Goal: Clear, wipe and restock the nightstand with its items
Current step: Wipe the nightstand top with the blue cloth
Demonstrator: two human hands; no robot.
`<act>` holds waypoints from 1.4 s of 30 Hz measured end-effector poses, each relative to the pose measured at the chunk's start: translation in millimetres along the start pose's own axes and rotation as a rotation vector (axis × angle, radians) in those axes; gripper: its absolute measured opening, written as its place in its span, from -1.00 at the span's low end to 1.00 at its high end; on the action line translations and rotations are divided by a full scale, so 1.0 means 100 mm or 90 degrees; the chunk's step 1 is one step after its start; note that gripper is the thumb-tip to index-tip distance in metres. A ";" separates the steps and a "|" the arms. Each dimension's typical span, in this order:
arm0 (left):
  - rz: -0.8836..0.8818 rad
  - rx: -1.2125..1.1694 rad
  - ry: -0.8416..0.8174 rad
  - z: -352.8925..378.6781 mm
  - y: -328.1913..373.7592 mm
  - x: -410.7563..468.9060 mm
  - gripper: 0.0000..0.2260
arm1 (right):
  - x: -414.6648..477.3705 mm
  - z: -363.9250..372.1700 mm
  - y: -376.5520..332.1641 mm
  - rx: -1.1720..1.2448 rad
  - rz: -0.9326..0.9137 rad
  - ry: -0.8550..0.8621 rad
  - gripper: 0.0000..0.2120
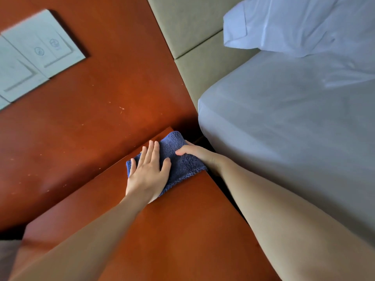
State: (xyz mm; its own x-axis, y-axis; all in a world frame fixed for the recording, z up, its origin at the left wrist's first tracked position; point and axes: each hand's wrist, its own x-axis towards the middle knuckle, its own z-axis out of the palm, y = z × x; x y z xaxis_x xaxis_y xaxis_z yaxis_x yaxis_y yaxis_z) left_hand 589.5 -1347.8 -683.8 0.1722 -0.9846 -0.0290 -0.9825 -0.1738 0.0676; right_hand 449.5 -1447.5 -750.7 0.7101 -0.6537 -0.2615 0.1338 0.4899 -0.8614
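A folded blue terry cloth lies on the far corner of the reddish-brown wooden nightstand. My left hand lies flat on the cloth's left part, fingers straight and spread. My right hand holds the cloth's right edge at the nightstand's side, thumb on top and fingers curled over the edge, mostly hidden. No other items show on the nightstand top.
A red-brown wooden wall panel rises behind the nightstand, with white switch plates at upper left. To the right stands the bed with a grey-white sheet, a white pillow and a beige padded headboard.
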 end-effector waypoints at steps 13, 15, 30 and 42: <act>-0.011 -0.007 -0.003 -0.03 -0.02 0.23 -0.45 | 0.30 0.02 -0.06 -0.008 -0.044 0.077 -0.17; -0.007 -0.011 -0.003 -0.03 0.00 0.24 -0.45 | 0.26 0.02 -0.06 -0.009 -0.078 0.059 -0.21; 0.020 -0.021 0.003 0.04 0.29 -0.58 -0.41 | -1.01 0.24 0.09 -0.047 -0.064 0.058 -0.72; 0.072 -0.020 0.001 0.08 0.52 -1.79 -0.37 | -2.35 0.59 0.29 -0.242 0.037 0.137 -0.50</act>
State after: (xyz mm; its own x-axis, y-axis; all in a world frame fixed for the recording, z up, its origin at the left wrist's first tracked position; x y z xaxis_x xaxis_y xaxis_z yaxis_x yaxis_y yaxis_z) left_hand 506.8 -1180.9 -682.7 0.0609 -0.9980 -0.0181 -0.9929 -0.0624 0.1013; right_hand 327.8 -1245.7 -688.1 0.5428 -0.7568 -0.3642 -0.1940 0.3089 -0.9311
